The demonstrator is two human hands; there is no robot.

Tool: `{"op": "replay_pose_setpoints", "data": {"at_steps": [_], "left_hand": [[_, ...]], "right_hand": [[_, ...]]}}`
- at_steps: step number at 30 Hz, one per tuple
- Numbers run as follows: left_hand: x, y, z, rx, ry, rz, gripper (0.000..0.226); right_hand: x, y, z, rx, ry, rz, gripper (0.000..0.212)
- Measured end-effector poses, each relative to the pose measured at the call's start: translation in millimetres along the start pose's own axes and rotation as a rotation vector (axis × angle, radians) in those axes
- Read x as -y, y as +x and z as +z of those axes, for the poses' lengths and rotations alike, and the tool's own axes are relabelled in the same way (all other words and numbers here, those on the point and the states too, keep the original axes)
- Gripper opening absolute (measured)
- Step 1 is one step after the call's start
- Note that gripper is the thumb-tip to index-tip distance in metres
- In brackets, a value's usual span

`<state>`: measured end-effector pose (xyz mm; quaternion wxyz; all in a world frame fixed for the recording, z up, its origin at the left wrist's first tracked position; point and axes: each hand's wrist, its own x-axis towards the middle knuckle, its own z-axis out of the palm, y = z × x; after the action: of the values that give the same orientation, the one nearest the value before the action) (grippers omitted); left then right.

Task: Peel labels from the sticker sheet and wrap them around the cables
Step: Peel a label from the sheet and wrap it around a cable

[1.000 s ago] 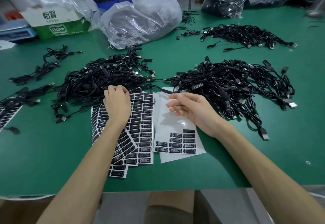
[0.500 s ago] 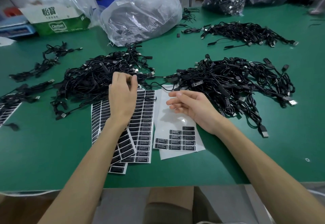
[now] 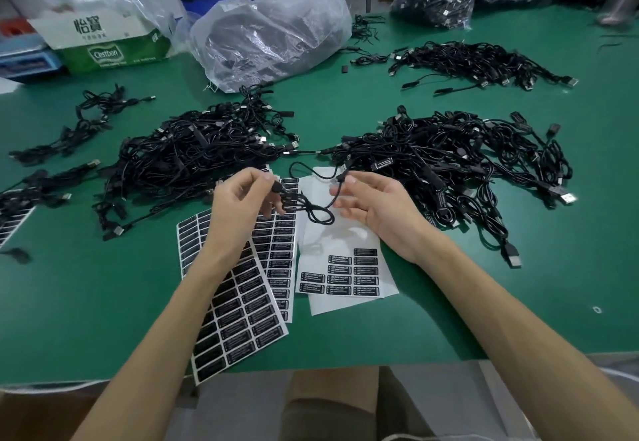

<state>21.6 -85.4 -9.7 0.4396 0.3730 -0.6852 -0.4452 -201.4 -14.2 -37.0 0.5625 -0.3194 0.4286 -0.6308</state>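
One cable [image 3: 288,194] hung pinched in the left hand [image 3: 238,205] above the sticker sheet [image 3: 345,243] near the bench's [image 3: 103,302] front edge; the right hand [image 3: 377,209] was spread beside it. Next, likely: peeling a label [image 3: 365,252].

one wide-angle camera, worn on the person's head, is looking forward and down, sitting close over the near edge of the green bench [image 3: 86,302]. the bench is stretching from 6 o'clock toward 12 o'clock, where a plastic bag [image 3: 276,36] is lying far off.
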Motion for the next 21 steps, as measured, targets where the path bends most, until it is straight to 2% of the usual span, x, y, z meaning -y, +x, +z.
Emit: {"op": "replay_pose_setpoints", "data": {"at_steps": [4,6,9,12,18,21], "left_hand": [[1.6,-2.2,-6.8,0.087,0.012,-0.057,0.026],[-0.6,-3.5,-7.8,0.112,0.096,-0.040,0.022],[-7.0,-2.9,-4.1,0.110,0.400,0.078,0.010],[-19.6,-2.4,9.8,0.139,0.604,0.248,0.013],[-34.0,-2.5,50.9,0.257,0.590,0.279,0.028],[-30.2,-5.1,66.8,0.217,0.533,0.306,0.026]], "right_hand": [[0.8,-1.6,-0.5,0.038,-0.047,-0.009,0.010],[1.5,-2.9,0.4,0.087,-0.068,-0.008,0.002],[1.5,-3.7,1.4,0.128,-0.082,-0.012,0.010],[-0.5,-3.3,1.1,0.160,-0.122,-0.035,0.017],[-4.7,-3.0,-2.5,0.186,-0.143,-0.066,0.017],[-5.3,-2.9,-2.5,0.175,-0.137,-0.088,0.019]]}}
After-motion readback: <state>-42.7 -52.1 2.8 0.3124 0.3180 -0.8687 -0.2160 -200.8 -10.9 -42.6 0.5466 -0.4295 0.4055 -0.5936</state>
